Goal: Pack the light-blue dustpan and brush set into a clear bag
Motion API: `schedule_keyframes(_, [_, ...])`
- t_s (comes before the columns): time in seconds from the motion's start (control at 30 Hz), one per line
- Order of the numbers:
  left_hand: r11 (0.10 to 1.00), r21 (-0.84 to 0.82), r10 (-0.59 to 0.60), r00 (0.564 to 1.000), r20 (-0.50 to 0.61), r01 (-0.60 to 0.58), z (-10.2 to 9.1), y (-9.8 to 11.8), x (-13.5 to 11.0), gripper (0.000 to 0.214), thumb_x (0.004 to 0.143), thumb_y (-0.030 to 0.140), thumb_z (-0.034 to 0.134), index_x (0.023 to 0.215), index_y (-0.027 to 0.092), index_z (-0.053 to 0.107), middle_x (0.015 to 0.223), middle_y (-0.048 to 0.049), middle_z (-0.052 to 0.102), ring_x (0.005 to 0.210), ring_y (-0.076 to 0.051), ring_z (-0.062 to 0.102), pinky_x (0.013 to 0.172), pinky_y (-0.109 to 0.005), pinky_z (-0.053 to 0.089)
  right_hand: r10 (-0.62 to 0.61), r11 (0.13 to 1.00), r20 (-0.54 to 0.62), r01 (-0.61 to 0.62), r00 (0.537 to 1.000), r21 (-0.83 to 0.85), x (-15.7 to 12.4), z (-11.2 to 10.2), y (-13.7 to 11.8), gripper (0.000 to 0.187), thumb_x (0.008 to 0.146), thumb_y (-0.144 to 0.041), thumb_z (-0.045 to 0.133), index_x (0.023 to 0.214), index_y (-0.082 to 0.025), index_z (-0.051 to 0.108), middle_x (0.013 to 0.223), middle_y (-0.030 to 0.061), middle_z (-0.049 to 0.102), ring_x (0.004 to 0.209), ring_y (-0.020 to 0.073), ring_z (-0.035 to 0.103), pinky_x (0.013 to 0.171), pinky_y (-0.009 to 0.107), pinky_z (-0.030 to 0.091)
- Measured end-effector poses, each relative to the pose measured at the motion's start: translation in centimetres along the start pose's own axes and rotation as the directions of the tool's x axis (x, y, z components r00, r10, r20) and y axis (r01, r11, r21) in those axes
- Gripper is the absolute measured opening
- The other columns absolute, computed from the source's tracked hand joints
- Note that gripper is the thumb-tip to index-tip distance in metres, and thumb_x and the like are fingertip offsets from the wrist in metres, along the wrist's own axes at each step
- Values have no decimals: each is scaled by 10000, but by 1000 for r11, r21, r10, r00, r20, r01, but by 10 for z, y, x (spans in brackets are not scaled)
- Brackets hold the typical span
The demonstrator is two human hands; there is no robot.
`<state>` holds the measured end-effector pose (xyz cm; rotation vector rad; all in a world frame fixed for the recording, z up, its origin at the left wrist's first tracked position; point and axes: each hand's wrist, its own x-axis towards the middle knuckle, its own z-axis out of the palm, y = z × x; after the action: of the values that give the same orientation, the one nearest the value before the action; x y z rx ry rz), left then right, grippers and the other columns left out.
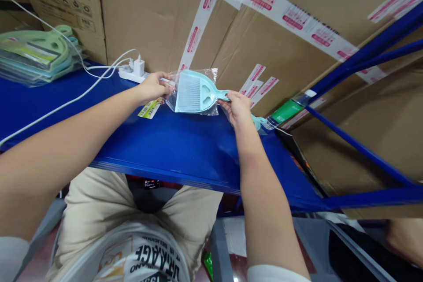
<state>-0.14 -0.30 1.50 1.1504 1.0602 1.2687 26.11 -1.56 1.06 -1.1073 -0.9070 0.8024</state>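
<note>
A light blue mini dustpan and brush set (194,92) in a clear plastic bag (213,76) is held up over the blue shelf (172,145). My right hand (237,106) is closed round its handle at the right end. At the other end, my left hand (156,86) pinches the edge of the clear bag. A yellow-green label card (151,108) lies on the shelf just below my left hand. Behind my right wrist, part of another light blue handle in plastic (259,122) shows; the rest of it is hidden.
Green and blue dustpan sets in bags (42,53) are stacked at the left. A white power strip (128,74) with a charger and cables sits by the taped cardboard boxes (145,13). A green-labelled bottle (291,109) leans near the blue frame (360,136) at right.
</note>
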Motion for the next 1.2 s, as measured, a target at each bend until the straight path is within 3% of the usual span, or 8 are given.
schedule_keyframes(0.17, [1000,-6,7,1000,-8,-7,-1,1,1,498,595,-146,666,983,164,701,870,-85,721,885,-244,719,786,-369,584,-7,1000,-29,7,1000,18,1,-1,-1,134,847,-103,672,766,-192,616,697,-38,595,605,108,681,655,275,671])
schedule_keyframes(0.33, [999,25,37,996,-79,-35,2,2,0,545,687,-61,748,1148,213,653,881,-48,728,803,-196,722,757,-337,595,12,997,-109,-4,994,72,-1,0,-5,162,862,-67,617,766,-195,603,655,-52,589,577,85,658,634,224,656])
schedule_keyframes(0.47, [988,52,-151,985,79,147,5,3,-7,539,689,-22,819,1165,171,657,834,-96,738,714,-217,727,711,-378,606,-16,995,-168,33,986,99,5,-5,-4,174,866,-73,622,754,-200,583,658,-54,585,578,81,652,652,225,658])
schedule_keyframes(0.53, [981,70,-186,975,125,179,6,4,-10,515,672,-58,807,1124,154,683,827,-111,738,717,-223,735,713,-389,612,-35,994,-172,52,984,95,9,-9,-3,176,869,-69,616,753,-197,586,676,-47,593,599,87,662,678,242,663])
schedule_keyframes(0.67, [985,86,-156,984,84,149,5,8,-11,465,677,-79,762,1078,150,708,855,-116,737,757,-230,742,718,-388,621,-52,995,-135,63,990,80,12,-13,-1,184,852,-58,647,744,-193,585,677,-46,587,605,89,668,668,237,658])
schedule_keyframes(1.0, [991,92,-105,994,32,102,-2,9,-4,216,752,-14,732,870,164,703,765,-87,688,807,-230,720,737,-347,581,7,997,-200,9,980,80,-2,-4,-14,184,869,-51,609,768,-202,580,633,-64,579,536,77,648,636,221,657])
schedule_keyframes(1.1, [995,57,-81,996,23,79,0,6,-4,119,812,90,745,882,173,697,810,-100,711,833,-232,722,739,-338,584,30,998,-177,-20,984,62,-7,-1,-18,181,880,-54,603,775,-201,589,626,-64,581,523,77,641,617,217,650])
schedule_keyframes(1.2, [995,71,-79,996,36,76,2,3,-3,236,785,70,772,977,174,681,799,-86,715,732,-199,696,690,-327,577,71,996,-163,-61,984,62,-11,4,-20,182,892,-51,578,780,-194,596,622,-61,590,525,77,641,612,218,651])
